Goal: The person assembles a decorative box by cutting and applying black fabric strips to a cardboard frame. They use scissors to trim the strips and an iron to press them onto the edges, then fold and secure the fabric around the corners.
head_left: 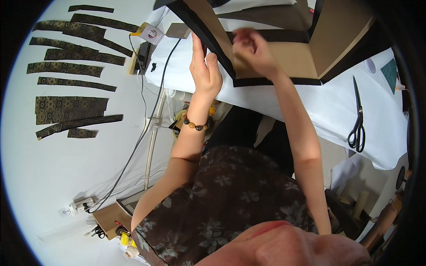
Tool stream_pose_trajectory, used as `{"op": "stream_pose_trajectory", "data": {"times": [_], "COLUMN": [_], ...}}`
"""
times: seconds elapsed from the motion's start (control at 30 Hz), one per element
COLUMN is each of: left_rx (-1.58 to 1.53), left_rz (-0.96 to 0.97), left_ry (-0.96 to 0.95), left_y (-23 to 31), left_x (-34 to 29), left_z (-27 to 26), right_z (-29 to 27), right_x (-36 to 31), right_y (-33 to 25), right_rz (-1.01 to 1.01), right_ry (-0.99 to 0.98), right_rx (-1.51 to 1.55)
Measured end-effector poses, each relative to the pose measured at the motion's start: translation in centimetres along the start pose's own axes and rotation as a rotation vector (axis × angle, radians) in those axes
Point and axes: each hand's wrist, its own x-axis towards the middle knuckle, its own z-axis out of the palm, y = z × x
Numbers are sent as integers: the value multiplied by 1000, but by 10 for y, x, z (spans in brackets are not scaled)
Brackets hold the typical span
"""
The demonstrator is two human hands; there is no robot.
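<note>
Noting a bench (330,108) under a smooth white cover, its near edge hanging in a loose fold on the right. White wall (80,164) to the left, bearing dark patterned strips (73,108), some overlapping, most roughly parallel. Black cable (149,119) runs from beside the bench down to a white socket block (82,205) low on that wall. On the bench, right side: long black-handled scissors (360,113), blades pointing away from the person; beyond them a green piece (388,75) near the rim of view. Near the left edge, a small grey-brown block (178,30) and a black scrap (153,67). Main container: an open box frame (290,55), black outside and along its edges, tan inside, standing on the bench in front of the person. Left grip (206,80) lies along the outer left wall of the frame, fingers straight, thumb apart from them, clamped on nothing. Right grip (255,51) is within the frame beside its left inner wall, curled and blurred; cannot tell whether it pinches anything. Lower left, a brown carton (106,218) with dark-handled tools beside it and yellow items (124,238) close by, contents unclear.
</note>
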Motion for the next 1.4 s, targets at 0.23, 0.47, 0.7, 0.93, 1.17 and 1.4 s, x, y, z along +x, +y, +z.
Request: {"op": "stream_pose_trajectory", "data": {"times": [0.23, 0.47, 0.7, 0.93, 1.17, 1.4], "left_rx": [155, 123, 161, 119, -120, -103], "left_rz": [21, 77, 55, -79, -128, -98], "left_ry": [127, 215, 313, 266, 287, 268], "left_y": [18, 34, 30, 19, 17, 14], "left_x": [51, 77, 89, 84, 83, 84], "left_z": [-9, -13, -7, -12, -10, -12], "right_z": [-2, 8, 8, 12, 71, 76], "right_x": [111, 157, 182, 122, 92, 98], "right_y": [-4, -64, -59, -14, -110, -108], "right_rz": [57, 128, 24, -363, -237, -99], "right_ry": [107, -33, 45, 409, 164, 100], "right_rx": [23, 17, -125, -596, 144, 216]}}
